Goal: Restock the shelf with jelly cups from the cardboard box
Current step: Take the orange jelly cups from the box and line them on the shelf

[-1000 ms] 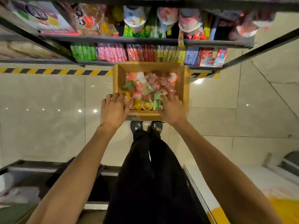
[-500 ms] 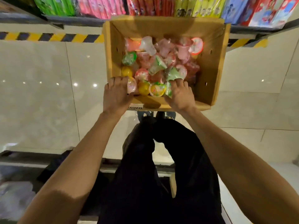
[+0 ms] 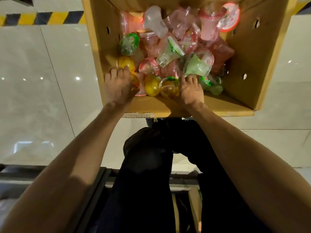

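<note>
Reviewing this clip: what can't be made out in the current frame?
- Shelf: outside the head view, past the top edge.
- Cardboard box: far wall cut off by the top edge.
- Left hand, right hand: grip on jelly cups hidden by the hands' backs.
- Cup labels: blurred.

Warm, rather dim indoor light is seen throughout. Small white lamp reflections are caught on the glossy floor point(image 3: 50, 78) left of the cardboard box point(image 3: 252, 52). Glints are thrown off the jelly cups point(image 3: 168, 52) inside the box, and these are softly smeared. Straight lines are bowed toward the edges. Below the box, the left forearm point(image 3: 67, 165) is partly shadowed.
</note>
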